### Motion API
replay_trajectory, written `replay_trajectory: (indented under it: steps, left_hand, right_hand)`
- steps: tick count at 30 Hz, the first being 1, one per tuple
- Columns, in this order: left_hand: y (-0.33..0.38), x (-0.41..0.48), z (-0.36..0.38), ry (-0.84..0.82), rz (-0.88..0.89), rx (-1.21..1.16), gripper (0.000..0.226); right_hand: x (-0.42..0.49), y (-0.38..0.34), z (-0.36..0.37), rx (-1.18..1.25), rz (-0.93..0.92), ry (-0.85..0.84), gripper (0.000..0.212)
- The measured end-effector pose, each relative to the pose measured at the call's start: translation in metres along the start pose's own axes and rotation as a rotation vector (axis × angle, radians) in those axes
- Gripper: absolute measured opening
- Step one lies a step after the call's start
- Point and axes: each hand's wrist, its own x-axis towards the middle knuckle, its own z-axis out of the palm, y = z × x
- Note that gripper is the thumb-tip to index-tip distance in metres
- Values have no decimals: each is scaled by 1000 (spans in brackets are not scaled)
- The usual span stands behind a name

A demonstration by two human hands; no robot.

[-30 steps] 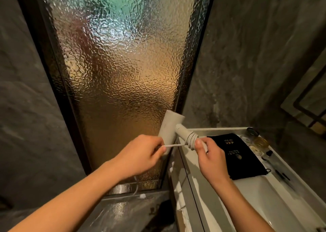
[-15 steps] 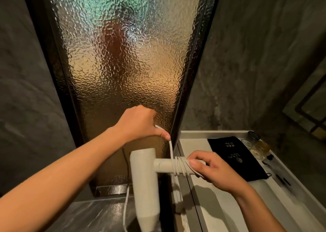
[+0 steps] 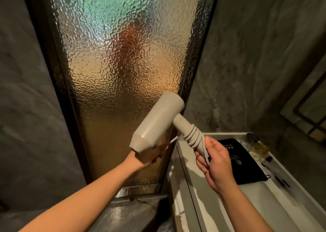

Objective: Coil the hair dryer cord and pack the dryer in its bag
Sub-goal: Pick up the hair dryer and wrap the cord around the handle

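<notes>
A pale beige hair dryer [image 3: 157, 122] is held in the air in front of the textured glass door, barrel tilted down to the left. Its cord [image 3: 193, 137] is wound in several turns around the handle. My right hand [image 3: 216, 163] grips the handle's lower end and pins the cord there. My left hand [image 3: 151, 155] is partly hidden behind the barrel's nozzle and pinches the loose end of the cord. The black bag [image 3: 241, 163] lies flat on the white counter to the right, behind my right hand.
The white counter [image 3: 197, 182] runs along the right with a raised rim. Small glass jars [image 3: 255, 143] and dark small items stand at its far right corner. A textured glass door [image 3: 120, 64] fills the middle, with grey stone walls on either side.
The dryer swung from nozzle-down to barrel up and tilted left. My left hand dropped from above the handle to behind the nozzle, carrying the cord around. My right hand stayed on the handle.
</notes>
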Motion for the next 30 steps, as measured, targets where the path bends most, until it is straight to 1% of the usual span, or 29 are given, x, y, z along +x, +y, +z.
replay_trajectory:
  steps: [2,4,7,10,12,15,17,20,24,27,29,30]
  left_hand:
    - [-4,-4,-2,48,73,105,40]
    - [-4,-6,-5,48,126,201,41]
    - [5,-6,-10,55,260,447,32]
    - [29,-12,-16,41,469,742,24]
    - [45,-12,-21,56,590,912,25]
    - [63,-6,-31,93,685,1044,28]
    - [73,-2,-34,112,677,1092,33]
    - [83,2,-35,158,654,1185,44]
    - [87,4,-35,189,676,1214,63]
    - [90,6,-40,201,634,1118,78]
    - [93,3,-38,134,591,1046,83]
    - [90,4,-39,79,543,960,86]
  right_hand:
    - [5,8,-3,-127,-41,159,29]
    - [7,15,-5,-336,-84,271,30]
    - [4,22,-8,-750,-185,326,25]
    - [-1,27,-8,-981,-235,261,21]
    - [-3,28,-11,-1139,-238,166,22]
    - [-5,18,-15,-1281,-264,2,21]
    - [-5,7,-17,-1295,-264,-76,24]
    - [-5,-6,-19,-1293,-216,-166,26]
    - [-8,-24,-26,-1231,-126,-335,27]
    - [-12,-33,-22,-1019,-46,-502,27]
    - [-26,-41,-19,-817,-3,-549,34]
    - [-27,-41,-18,-730,22,-564,36]
